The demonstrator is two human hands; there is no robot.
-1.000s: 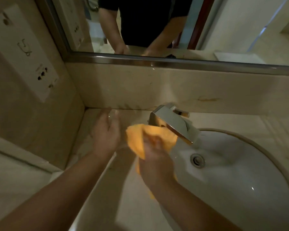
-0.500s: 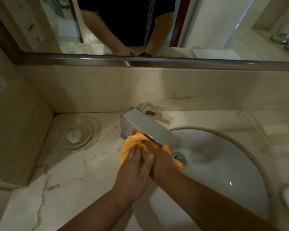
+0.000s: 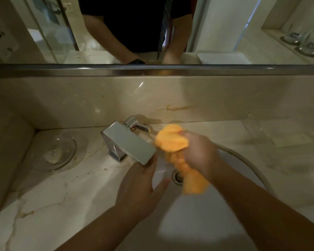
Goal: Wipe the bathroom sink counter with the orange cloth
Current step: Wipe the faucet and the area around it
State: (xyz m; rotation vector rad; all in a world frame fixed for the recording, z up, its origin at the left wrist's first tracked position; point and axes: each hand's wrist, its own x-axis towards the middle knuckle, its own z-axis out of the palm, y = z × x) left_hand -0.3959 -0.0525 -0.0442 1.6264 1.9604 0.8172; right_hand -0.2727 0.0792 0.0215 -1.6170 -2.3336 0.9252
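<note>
The right grip (image 3: pixel 198 153) clutches the bunched orange cloth (image 3: pixel 170 140), whose tail dangles below it over the basin (image 3: pixel 188 223), off the bench (image 3: pixel 65 192). The left grip (image 3: pixel 140 185) hangs slack and holds nothing, just under the faucet (image 3: pixel 129 142). Wiping seems hardly begun: the streaked bench left of both grips is not yet wiped.

Glossy veined marble counter (image 3: pixel 62 201), mirror-polished chrome faucet (image 3: pixel 129 142), soft orange cloth (image 3: pixel 172 140), clear glass dish (image 3: pixel 60 151).

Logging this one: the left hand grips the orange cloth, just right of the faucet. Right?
No. The head view shows the right hand gripping the cloth; the left hand holds nothing. The cloth is just right of the faucet.
</note>
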